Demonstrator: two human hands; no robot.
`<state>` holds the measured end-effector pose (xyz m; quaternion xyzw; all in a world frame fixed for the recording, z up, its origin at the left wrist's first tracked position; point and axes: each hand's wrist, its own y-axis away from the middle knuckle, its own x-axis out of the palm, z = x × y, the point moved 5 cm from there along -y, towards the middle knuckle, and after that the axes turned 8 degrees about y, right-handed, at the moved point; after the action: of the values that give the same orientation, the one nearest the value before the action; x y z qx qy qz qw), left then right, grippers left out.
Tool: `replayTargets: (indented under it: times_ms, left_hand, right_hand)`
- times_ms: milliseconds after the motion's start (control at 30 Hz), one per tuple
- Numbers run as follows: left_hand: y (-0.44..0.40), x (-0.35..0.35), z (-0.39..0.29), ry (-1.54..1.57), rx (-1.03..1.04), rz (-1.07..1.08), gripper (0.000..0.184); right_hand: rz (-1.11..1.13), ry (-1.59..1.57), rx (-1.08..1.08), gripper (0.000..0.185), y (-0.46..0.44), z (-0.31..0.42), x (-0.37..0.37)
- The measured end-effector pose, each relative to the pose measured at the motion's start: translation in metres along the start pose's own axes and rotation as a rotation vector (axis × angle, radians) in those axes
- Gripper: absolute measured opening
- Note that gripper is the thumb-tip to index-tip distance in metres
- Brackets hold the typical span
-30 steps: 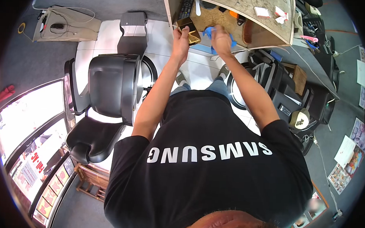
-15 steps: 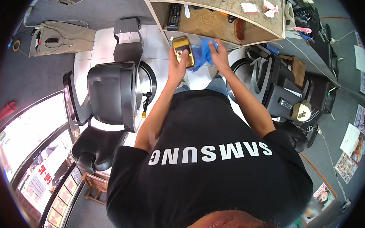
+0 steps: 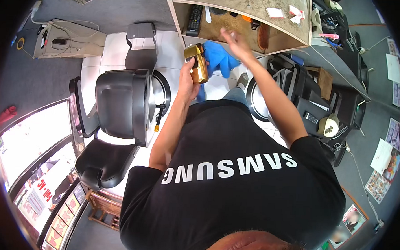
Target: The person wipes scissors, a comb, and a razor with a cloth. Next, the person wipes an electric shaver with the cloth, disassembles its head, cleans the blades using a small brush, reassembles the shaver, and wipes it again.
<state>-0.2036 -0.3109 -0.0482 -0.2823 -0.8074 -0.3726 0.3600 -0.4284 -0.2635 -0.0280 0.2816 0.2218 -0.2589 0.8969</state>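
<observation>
My left hand [image 3: 190, 79] is wrapped round a gold and black electric shaver [image 3: 197, 65], thumb on its near side. A blue cloth [image 3: 220, 58] hangs beside the shaver, with a bit of it showing below my left hand; whether those fingers also grip it is hidden. My right hand [image 3: 237, 43] is apart from the cloth, slightly blurred, with its fingers stretched out in front of the open shelf. Inside the shelf [image 3: 240, 3] lie a black remote control [image 3: 195, 20], a white flat-handled tool [image 3: 208, 14] and a brown brush [image 3: 263, 37].
Black barber chairs stand at left [image 3: 121, 102] and right [image 3: 294, 86]. On the right-hand seat lie another remote [image 3: 311, 117] and a cap [image 3: 329, 126]. A small white box [image 3: 275, 13] sits on the shelf top. Cables run along the right wall.
My right hand has let go of the blue cloth and moved up towards the shelf with fingers extended. The shaver has turned and lowered slightly in my left hand.
</observation>
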Motion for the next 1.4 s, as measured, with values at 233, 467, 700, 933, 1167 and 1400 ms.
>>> replayTargets:
  times_ms: [233, 467, 700, 933, 1167, 1400]
  left_hand:
    - [0.004, -0.005, -0.006, -0.009, 0.1, -0.028, 0.039]
    - [0.005, -0.017, 0.006, 0.17, 0.119, -0.087, 0.053]
    - [0.015, -0.025, 0.009, -0.012, 0.082, -0.159, 0.058]
    - [0.024, -0.024, 0.008, -0.188, 0.155, -0.298, 0.047]
    - [0.011, -0.053, 0.017, 0.183, 0.17, -0.376, 0.048]
    - [0.008, -0.07, 0.014, 0.278, -0.022, -0.269, 0.057]
  right_hand:
    - [-0.411, 0.401, -0.48, 0.063, -0.001, 0.003, -0.015]
    - [0.174, -0.48, -0.345, 0.067, 0.1, 0.007, 0.106]
    - [-0.09, -0.346, -0.09, 0.043, 0.077, -0.05, 0.095]
    - [-0.212, -0.411, -0.302, 0.035, 0.07, 0.019, 0.072]
    - [-0.045, 0.135, -0.951, 0.026, 0.135, 0.038, 0.091]
    - [0.062, -0.895, 0.066, 0.055, 0.098, -0.017, 0.082]
